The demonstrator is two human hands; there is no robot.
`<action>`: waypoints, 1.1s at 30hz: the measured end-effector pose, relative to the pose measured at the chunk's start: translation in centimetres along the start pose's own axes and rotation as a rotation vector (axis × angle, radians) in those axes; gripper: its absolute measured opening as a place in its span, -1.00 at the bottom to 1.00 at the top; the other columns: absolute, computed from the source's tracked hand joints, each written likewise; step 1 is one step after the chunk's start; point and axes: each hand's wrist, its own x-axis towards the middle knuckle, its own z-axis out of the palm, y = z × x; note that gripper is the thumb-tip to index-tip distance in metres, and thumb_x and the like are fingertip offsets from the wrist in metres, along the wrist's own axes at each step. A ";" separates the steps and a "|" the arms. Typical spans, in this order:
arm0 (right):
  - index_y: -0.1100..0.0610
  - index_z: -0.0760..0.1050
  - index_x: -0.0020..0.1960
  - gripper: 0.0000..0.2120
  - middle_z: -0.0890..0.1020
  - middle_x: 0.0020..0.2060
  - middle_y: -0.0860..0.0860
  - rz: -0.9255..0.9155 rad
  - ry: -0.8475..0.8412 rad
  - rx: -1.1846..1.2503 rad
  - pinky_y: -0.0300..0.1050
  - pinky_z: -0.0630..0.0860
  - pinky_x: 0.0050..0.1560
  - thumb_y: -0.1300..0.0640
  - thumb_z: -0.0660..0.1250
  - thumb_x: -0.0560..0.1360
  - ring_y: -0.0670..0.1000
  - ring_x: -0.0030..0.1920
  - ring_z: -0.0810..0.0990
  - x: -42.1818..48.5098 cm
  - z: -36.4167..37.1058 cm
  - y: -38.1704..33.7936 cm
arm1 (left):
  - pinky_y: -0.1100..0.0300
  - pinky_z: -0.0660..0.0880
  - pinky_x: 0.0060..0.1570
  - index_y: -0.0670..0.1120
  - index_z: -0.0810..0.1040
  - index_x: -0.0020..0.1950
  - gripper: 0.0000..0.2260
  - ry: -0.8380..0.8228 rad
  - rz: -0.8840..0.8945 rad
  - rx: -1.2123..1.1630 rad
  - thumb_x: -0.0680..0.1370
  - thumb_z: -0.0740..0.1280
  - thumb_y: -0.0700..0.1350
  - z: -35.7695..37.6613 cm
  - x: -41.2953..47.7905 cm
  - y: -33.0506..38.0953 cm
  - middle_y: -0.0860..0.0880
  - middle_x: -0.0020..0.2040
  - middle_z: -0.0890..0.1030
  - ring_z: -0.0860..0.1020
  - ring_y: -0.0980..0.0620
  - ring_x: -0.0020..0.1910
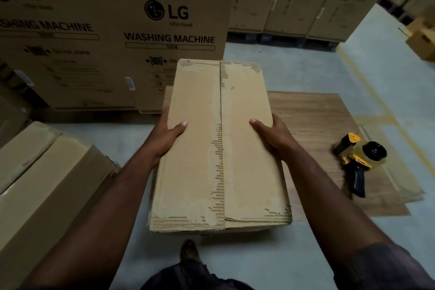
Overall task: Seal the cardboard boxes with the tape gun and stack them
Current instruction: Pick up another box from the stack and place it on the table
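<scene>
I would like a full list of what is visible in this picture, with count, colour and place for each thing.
cardboard box: one, light brown, centre
tape gun: one, yellow and black, on the sheet, right
wood-grain sheet: at least one, brown, on the floor
washing machine cartons: several, brown, behind
lying cartons: count unclear, brown, lower left
floor: grey, yellow lines at right
shoe: one, dark, bottom centre
left hand: grips the box's left side
right hand: grips its right side
</scene>
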 end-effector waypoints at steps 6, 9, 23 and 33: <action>0.15 0.54 0.36 -0.56 0.72 0.11 0.02 0.013 0.013 0.031 -0.21 0.65 -0.03 0.06 0.51 0.53 -0.04 0.04 0.73 3.1 -3.2 1.3 | 0.06 0.52 0.24 0.13 0.29 0.55 -0.44 -0.013 0.008 0.028 0.59 0.40 -0.01 3.6 3.2 1.0 0.07 0.33 0.56 0.57 0.10 0.22; 0.14 0.54 0.35 -0.56 0.72 0.11 0.02 0.006 0.010 0.009 -0.24 0.64 -0.07 0.06 0.51 0.53 -0.06 0.02 0.73 4.1 -5.6 1.5 | 0.16 0.51 0.17 0.12 0.24 0.57 -0.40 0.006 0.001 0.037 0.59 0.41 -0.02 6.2 3.7 1.7 0.08 0.32 0.55 0.56 0.12 0.22; 0.25 0.43 0.45 -0.54 0.47 0.41 0.21 -0.465 0.151 -0.612 -0.07 0.32 0.40 0.16 0.35 0.58 0.18 0.43 0.41 5.0 -17.3 3.8 | 0.18 0.41 0.13 -0.01 0.29 0.52 -0.41 0.157 0.005 0.339 0.56 0.43 0.08 20.6 3.2 4.9 0.10 0.24 0.52 0.52 0.05 0.19; 0.12 0.32 0.53 -0.49 0.23 0.60 0.12 -0.573 -0.198 -0.815 0.25 -0.12 0.61 -0.08 0.18 0.65 0.14 0.63 0.08 -0.8 -20.2 6.5 | -0.08 -0.05 0.56 -0.07 0.03 0.65 -0.34 0.229 0.074 1.028 0.66 0.05 0.24 27.2 -6.4 3.4 -0.03 0.66 -0.04 -0.08 -0.01 0.63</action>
